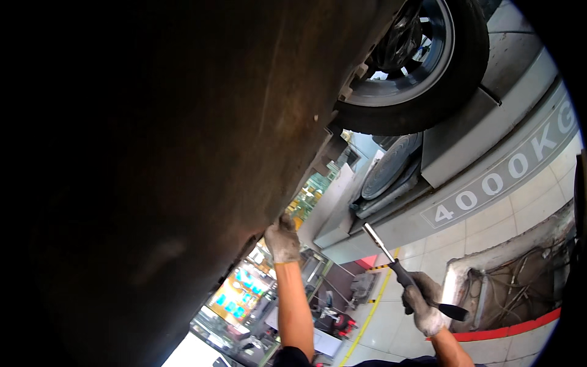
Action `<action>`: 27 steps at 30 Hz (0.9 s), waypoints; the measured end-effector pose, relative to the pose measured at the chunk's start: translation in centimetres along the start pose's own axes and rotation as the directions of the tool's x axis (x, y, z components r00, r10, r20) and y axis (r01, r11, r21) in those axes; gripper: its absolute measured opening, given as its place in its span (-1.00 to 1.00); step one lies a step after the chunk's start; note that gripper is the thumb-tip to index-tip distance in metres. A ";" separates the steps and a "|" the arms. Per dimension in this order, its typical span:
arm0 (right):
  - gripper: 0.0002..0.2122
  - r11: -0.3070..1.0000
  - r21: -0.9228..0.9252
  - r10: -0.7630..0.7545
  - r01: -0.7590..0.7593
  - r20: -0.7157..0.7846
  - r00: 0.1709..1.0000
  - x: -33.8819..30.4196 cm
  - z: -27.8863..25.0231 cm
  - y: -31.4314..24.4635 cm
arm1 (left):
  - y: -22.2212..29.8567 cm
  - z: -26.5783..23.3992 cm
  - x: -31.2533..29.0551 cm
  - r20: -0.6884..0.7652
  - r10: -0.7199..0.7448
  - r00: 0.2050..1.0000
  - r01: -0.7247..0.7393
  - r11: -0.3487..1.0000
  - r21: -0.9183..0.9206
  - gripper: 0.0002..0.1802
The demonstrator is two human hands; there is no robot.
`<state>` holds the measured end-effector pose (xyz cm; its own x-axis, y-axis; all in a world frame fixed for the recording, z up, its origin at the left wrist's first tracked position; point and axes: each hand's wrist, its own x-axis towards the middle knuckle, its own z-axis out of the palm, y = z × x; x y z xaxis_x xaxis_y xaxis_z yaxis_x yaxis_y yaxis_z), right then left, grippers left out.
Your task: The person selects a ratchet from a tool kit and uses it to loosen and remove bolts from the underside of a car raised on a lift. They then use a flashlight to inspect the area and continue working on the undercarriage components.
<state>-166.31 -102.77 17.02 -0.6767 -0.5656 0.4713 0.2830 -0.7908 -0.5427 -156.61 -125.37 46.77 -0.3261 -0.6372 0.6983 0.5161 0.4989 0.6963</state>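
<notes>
Overhead and to the left spreads the dark underside panel (pixel 244 134) of a raised car. My left hand (pixel 282 241), in a dirty pale work glove, reaches up to the panel's lower edge. Its fingers look curled against that edge; whatever lies in them is hidden. Lower right, my right hand (pixel 425 303), in a dirty grey glove, is wrapped round a socket wrench (pixel 400 272). The tool has a silver shaft and a long black handle, and its silver end points up and left, apart from the car.
A wheel (pixel 471 73) hangs at the upper right, above a grey lift platform (pixel 452 208) with a round plate (pixel 391 165). A floor pit (pixel 513 287) with cables and a red edge lies at the right. Workshop equipment (pixel 361 287) stands beyond a yellow floor line (pixel 373 309).
</notes>
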 end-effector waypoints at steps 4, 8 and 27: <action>-0.63 1.000 0.021 0.007 -0.007 -0.013 1.000 -0.7 -0.2 -0.2 | 0.2 1.5 -0.9 -0.229 0.061 0.971 -0.037 0.993 0.109 -0.66; -0.64 1.000 0.022 0.000 0.001 -0.030 1.000 -0.9 -0.9 -1.0 | -0.6 2.9 -3.2 -0.265 0.003 0.964 0.045 0.984 0.175 -0.58; -0.67 0.995 -0.053 0.076 -0.083 -0.130 0.989 -3.5 -5.1 -1.5 | -0.3 3.3 -4.8 -0.179 0.027 0.984 0.017 0.971 0.238 -0.57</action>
<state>-167.83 -98.44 12.61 -0.7359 -0.5886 0.3347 0.3017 -0.7276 -0.6161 -157.75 -120.51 43.77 -0.1655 -0.7183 0.6757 0.3071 0.6136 0.7275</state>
